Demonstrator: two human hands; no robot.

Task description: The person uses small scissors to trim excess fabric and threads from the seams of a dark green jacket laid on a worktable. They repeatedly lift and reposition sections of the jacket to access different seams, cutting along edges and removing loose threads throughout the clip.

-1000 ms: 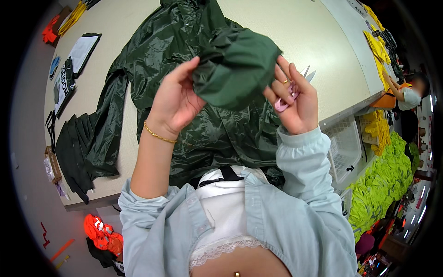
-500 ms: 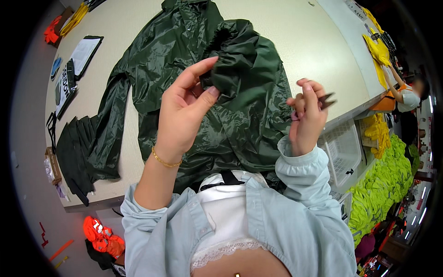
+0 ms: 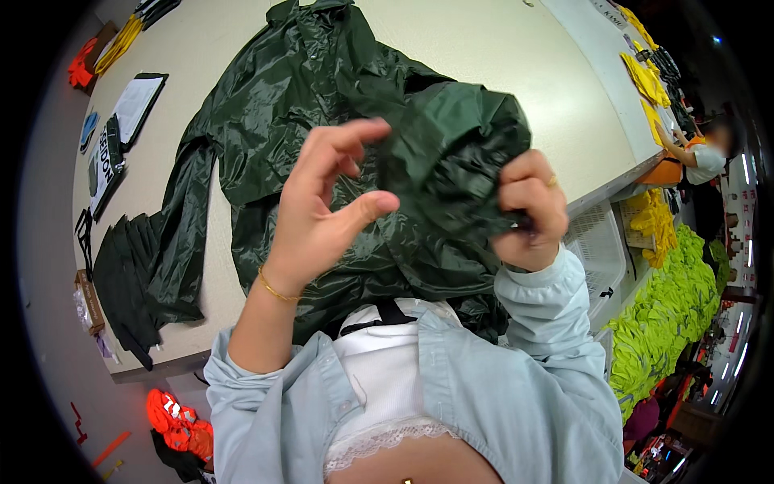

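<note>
A dark green shiny rain jacket (image 3: pixel 274 121) lies spread on the pale table (image 3: pixel 556 105), its left-hand sleeve (image 3: pixel 181 234) reaching down toward the near edge. My right hand (image 3: pixel 532 206) is closed on a bunched, gathered part of the jacket (image 3: pixel 463 153), lifted and slightly blurred. The small dark-bladed snips seen earlier in that hand are mostly hidden now; only a dark bit shows by the fingers. My left hand (image 3: pixel 318 206) is beside the bunched cloth, fingers spread and thumb apart, with nothing in it.
Dark green folded cloth pieces (image 3: pixel 125 278) fan out at the table's left. Flat packages (image 3: pixel 137 105) lie farther back. White plastic baskets (image 3: pixel 597 242) and a heap of lime-yellow garments (image 3: pixel 669 306) are off the right edge. A co-worker (image 3: pixel 705 161) handles yellow pieces at far right.
My left hand has let go of the gathered cloth and opened. My right hand has closed on it, and the cloth has swung right and down.
</note>
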